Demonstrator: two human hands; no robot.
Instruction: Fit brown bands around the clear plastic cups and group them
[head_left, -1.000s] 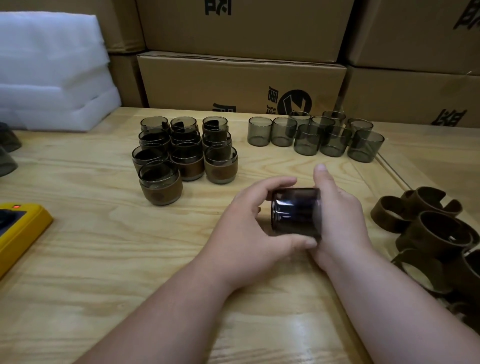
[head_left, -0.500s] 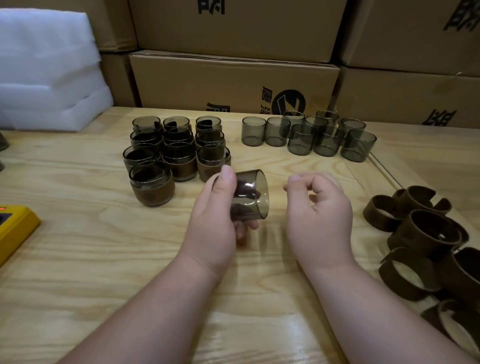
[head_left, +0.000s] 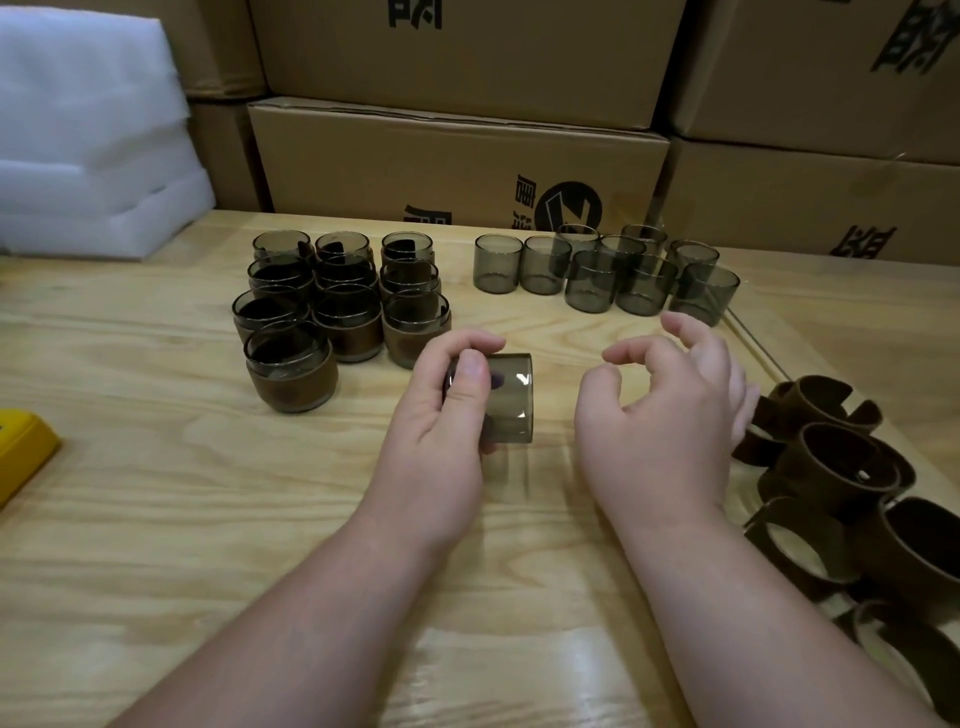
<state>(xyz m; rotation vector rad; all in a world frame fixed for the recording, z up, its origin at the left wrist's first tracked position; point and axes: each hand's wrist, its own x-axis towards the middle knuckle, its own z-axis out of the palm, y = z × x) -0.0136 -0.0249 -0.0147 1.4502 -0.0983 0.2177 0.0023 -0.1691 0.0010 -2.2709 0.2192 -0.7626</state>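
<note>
My left hand (head_left: 441, 415) grips a smoky clear plastic cup (head_left: 511, 397) held on its side, mouth facing right, just above the wooden table (head_left: 156, 493). No band is visible on the part of the cup that shows. My right hand (head_left: 670, 415) hovers beside it with curled, parted fingers and holds nothing. A group of banded cups (head_left: 332, 312) stands at the back left. Several bare cups (head_left: 602, 270) stand at the back centre-right. A pile of brown bands (head_left: 841, 467) lies at the right, just past my right hand.
Cardboard boxes (head_left: 457, 156) are stacked along the table's far edge. White foam sheets (head_left: 88, 145) sit at the back left. A yellow device (head_left: 21, 452) lies at the left edge.
Both hands first held the cup together. My right hand let go and drifted right toward the bands, while my left hand kept the cup and turned it on its side.
</note>
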